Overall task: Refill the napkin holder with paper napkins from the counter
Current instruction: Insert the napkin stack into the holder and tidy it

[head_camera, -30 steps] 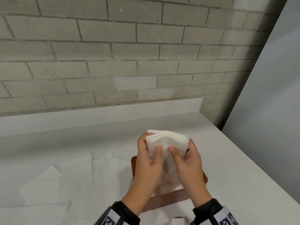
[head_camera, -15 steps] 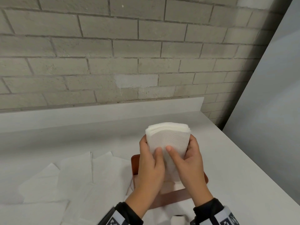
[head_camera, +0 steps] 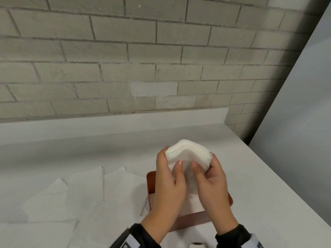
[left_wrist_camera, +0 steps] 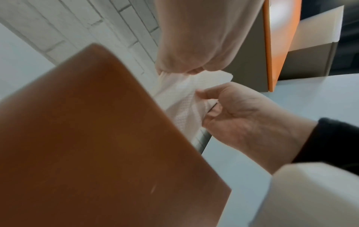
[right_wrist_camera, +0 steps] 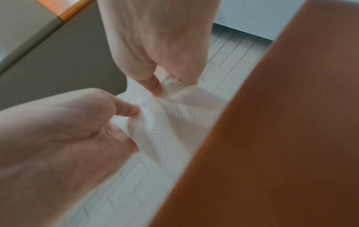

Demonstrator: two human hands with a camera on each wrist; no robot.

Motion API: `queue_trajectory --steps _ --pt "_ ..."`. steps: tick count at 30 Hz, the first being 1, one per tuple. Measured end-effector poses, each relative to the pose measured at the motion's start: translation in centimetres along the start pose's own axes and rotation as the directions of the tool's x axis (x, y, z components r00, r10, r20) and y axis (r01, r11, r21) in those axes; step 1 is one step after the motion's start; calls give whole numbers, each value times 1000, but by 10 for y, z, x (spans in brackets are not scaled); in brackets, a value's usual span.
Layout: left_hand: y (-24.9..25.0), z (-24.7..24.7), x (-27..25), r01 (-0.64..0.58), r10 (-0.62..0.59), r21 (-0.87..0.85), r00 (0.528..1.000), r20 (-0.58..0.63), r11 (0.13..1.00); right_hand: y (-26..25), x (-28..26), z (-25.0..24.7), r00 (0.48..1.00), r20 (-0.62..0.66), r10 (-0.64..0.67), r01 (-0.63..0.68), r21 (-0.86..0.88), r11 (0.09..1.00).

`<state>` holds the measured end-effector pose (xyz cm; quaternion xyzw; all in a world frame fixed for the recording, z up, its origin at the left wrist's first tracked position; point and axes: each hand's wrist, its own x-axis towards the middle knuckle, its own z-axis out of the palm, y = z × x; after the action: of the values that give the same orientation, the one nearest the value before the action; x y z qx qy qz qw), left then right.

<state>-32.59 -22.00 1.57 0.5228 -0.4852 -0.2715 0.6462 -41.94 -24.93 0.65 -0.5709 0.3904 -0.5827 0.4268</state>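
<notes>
A thick stack of white paper napkins (head_camera: 188, 153) stands upright between both hands, its lower part down in the brown napkin holder (head_camera: 151, 187). My left hand (head_camera: 171, 170) grips the stack's left side, thumb on the near face. My right hand (head_camera: 208, 173) grips the right side the same way. The stack's top edge bows up into an arch. In the left wrist view, the napkins (left_wrist_camera: 184, 98) sit behind the holder's brown wall (left_wrist_camera: 97, 138), with the right hand (left_wrist_camera: 242, 116) pinching them. In the right wrist view, the left hand (right_wrist_camera: 58, 130) pinches the embossed napkins (right_wrist_camera: 174, 119) beside the holder's brown wall (right_wrist_camera: 281, 138).
Several loose unfolded napkins (head_camera: 86, 194) lie spread on the white counter (head_camera: 259, 185) left of the holder. A brick wall (head_camera: 161, 59) runs behind the counter and a pale panel (head_camera: 304, 122) stands at the right. The left wrist view shows a grey and orange box (left_wrist_camera: 279, 46).
The stack's top edge was flat half a second ago and is now squeezed into an arch between the hands. Both hands have kept their hold and sit slightly lower over the holder.
</notes>
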Motion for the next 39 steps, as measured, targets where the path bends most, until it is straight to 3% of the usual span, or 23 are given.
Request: queue_trajectory --steps 2,4,7,9,13,18,21,24,28,36,39 --pt "8 -1 4 -77 71 -80 995 -75 994 -11 2 -2 999 -26 -43 46 109 993" --pt "9 -2 8 -67 56 -127 994 -89 990 -15 4 -5 998 -39 -45 51 169 984" --pt "-5 -1 8 93 -91 -28 994 60 995 2 5 -10 999 21 44 -46 57 997" --pt "-20 -1 5 198 -213 101 962 172 975 21 3 -11 988 67 143 -136 -97 986" --pt "-40 -4 1 247 -314 251 909 273 936 39 4 -15 966 75 246 -228 -186 956" --pt "-35 -7 2 183 -216 207 965 150 961 28 8 -16 980 31 199 -195 -82 977" --pt "-37 -5 2 220 -255 199 952 172 955 32 7 -15 966 102 237 -231 -60 971" --pt "-43 -7 -2 229 -279 279 948 151 933 40 7 -17 960 93 264 -258 -78 963" --pt "-35 -9 0 244 -264 214 962 73 946 39 10 -17 966 95 241 -238 -50 970" --pt "-21 -8 14 229 -236 88 968 83 969 33 13 -10 986 79 146 -143 -35 989" --pt "-18 -9 17 220 -233 114 967 108 969 32 15 -12 987 70 144 -144 -9 990"
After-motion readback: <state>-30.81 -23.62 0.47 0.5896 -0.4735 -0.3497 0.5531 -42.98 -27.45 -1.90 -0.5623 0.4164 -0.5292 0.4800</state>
